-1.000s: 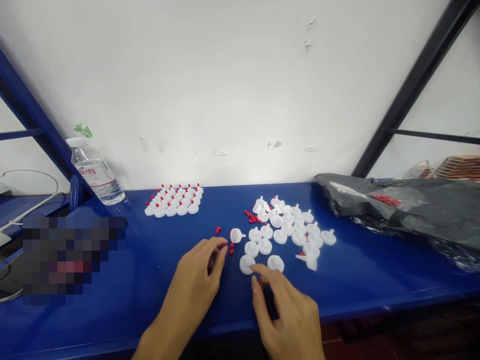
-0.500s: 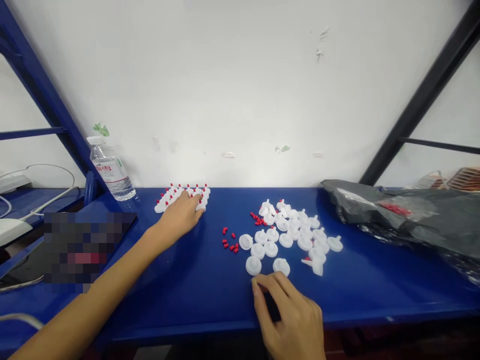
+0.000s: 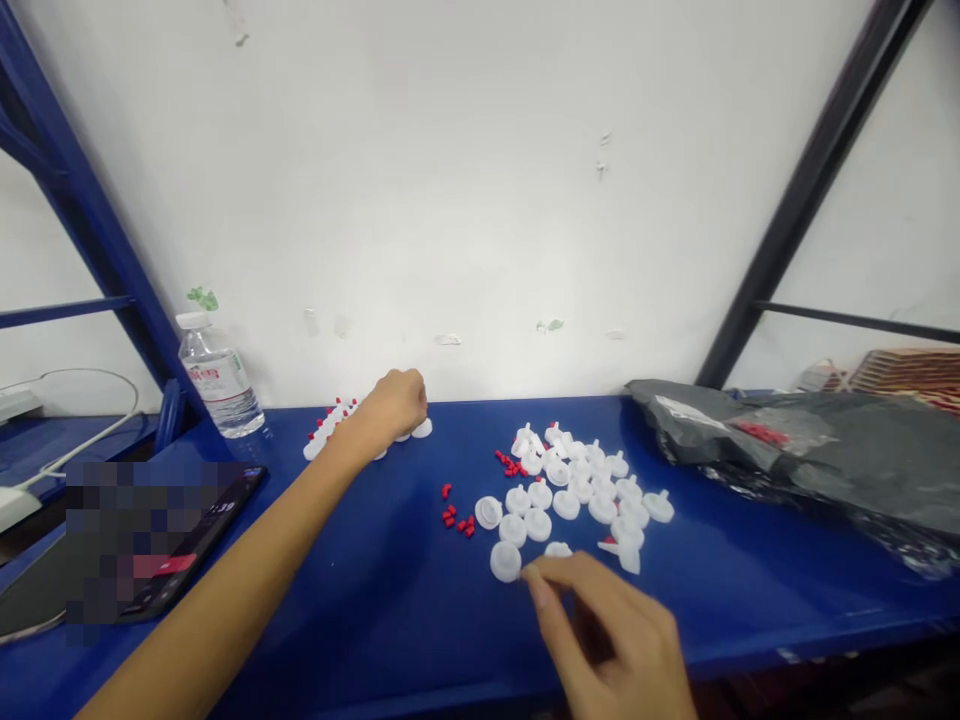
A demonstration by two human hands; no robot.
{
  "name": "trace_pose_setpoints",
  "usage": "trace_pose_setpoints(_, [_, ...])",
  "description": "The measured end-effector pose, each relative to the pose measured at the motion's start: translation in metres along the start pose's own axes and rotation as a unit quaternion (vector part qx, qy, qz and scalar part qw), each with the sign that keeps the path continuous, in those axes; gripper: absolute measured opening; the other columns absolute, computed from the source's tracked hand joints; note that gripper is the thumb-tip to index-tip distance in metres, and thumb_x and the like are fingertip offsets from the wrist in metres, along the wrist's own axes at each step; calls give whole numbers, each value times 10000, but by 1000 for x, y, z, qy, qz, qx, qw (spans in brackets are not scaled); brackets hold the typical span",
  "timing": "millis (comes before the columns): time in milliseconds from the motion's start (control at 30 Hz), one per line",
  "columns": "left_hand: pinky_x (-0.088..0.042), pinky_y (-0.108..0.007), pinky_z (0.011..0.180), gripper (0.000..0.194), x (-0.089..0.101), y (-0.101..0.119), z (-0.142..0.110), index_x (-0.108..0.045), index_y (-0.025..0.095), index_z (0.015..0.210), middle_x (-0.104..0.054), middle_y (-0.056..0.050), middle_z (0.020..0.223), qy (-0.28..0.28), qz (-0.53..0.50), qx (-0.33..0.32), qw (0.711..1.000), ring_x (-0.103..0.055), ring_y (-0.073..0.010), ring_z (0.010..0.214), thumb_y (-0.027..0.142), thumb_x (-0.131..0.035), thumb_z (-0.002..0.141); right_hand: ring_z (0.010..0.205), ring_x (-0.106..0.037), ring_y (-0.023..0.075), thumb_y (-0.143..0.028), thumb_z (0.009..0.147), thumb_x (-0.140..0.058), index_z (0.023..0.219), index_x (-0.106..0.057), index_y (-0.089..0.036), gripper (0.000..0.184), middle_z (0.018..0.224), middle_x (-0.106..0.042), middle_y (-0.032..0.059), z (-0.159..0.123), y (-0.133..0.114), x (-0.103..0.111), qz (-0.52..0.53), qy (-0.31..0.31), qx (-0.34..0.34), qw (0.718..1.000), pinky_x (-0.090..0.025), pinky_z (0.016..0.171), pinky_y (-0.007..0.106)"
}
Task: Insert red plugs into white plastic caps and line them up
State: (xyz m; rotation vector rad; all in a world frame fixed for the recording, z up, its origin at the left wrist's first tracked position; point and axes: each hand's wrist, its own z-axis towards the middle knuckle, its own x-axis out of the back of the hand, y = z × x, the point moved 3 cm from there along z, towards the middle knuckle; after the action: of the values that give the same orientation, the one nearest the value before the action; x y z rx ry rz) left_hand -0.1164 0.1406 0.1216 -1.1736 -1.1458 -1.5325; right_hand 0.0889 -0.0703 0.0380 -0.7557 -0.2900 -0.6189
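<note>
My left hand [image 3: 394, 408] is curled closed at the back of the blue table, by the group of white funnel-like plastic pieces with red caps [image 3: 330, 428]. A white disc-shaped piece [image 3: 422, 428] lies just below its fingers; whatever they hold is hidden. Near the front edge, my right hand [image 3: 611, 630] brings thumb and forefinger together beside a white round piece [image 3: 505, 562]. I cannot make out anything between these fingertips. Ahead of it spreads a pile of white spouted pieces [image 3: 602, 508]. Small loose red caps [image 3: 461, 526] lie to the pile's left, with more red caps [image 3: 511, 466] behind.
A water bottle [image 3: 219, 385] stands at the back left. In front of it lies a dark phone [image 3: 217, 525], partly blurred out. A grey plastic bag [image 3: 795, 450] covers the right side of the blue table [image 3: 352, 590]. The white wall [image 3: 480, 200] rises behind.
The view has tilted upward. My left hand has gone from spread over the capped group to curled at its right end. My right hand has shifted slightly right, still pinched.
</note>
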Motion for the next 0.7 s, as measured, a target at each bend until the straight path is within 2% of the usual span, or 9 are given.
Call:
trace_pose_setpoints(133, [-455,-262,562,220,44,33,17,-768,104,878,-712,-81,660,-33,-104,-78,991,-626,-162,584,150,-636,708,472,-541,84,-364,943,-600,1041,-727,-241,202,803,-722,-14,76,4,21,-86,-8,18,996,-443,509,218])
trace_pose_setpoints(200, [-453,-247,554,219,54,46,16,-778,109,892,-722,-74,685,-35,-174,-146,973,-632,-157,617,199,-655,736,540,-606,102,-416,931,-607,1200,-692,-219,344,963,-746,30,119,13,19,-140,-32,36,989,-481,598,249])
trace_pose_setpoints(267, [-444,-233,533,222,54,54,8,-782,118,894,-727,-69,703,-19,-239,-188,952,-633,-151,627,252,-649,776,635,-666,137,-484,912,-616,1268,-666,-200,458,1030,-745,63,154,25,8,-162,-80,48,982,-487,644,269])
trace_pose_setpoints(333, [-434,-229,511,238,44,54,-4,-779,122,885,-722,-65,689,6,-286,-184,940,-621,-143,592,295,-635,809,693,-684,162,-504,901,-635,1231,-689,-223,437,961,-756,44,175,36,-8,-141,-154,52,976,-469,646,267])
trace_pose_setpoints(433, [-447,-236,515,243,19,45,-18,-769,129,857,-718,-65,670,50,-328,-135,934,-623,-147,564,328,-634,823,706,-675,174,-508,912,-628,1160,-723,-263,362,847,-750,19,180,47,-33,-106,-243,68,962,-441,641,266])
trace_pose_setpoints(500, [-460,-247,531,262,1,34,-22,-756,139,843,-728,-68,694,86,-349,-102,927,-642,-161,578,367,-628,834,735,-671,178,-498,920,-623,1176,-713,-273,353,896,-743,25,175,56,-46,-113,-242,70,961,-442,671,275])
trace_pose_setpoints(567, [-468,-257,551,290,-16,23,-23,-745,145,831,-736,-68,721,114,-361,-77,922,-651,-169,597,398,-605,852,772,-665,176,-443,912,-648,1219,-691,-271,355,1059,-714,50,168,68,-56,-143,-229,65,960,-448,711,288])
trace_pose_setpoints(633, [-478,-263,601,253,-34,17,-22,-751,157,820,-746,-59,761,110,-342,-76,930,-664,-177,661,366,-609,844,777,-655,170,-376,903,-656,1253,-674,-266,367,1216,-646,78,161,81,-62,-181,-245,61,951,-450,716,299])
trace_pose_setpoints(700, [-479,-266,650,184,-52,14,-21,-767,171,832,-752,-46,795,58,-305,-95,946,-667,-180,721,301,-639,805,832,-655,184,-331,892,-653,1289,-653,-267,403,1241,-620,82,155,93,-65,-187,-293,68,935,-456,735,306])
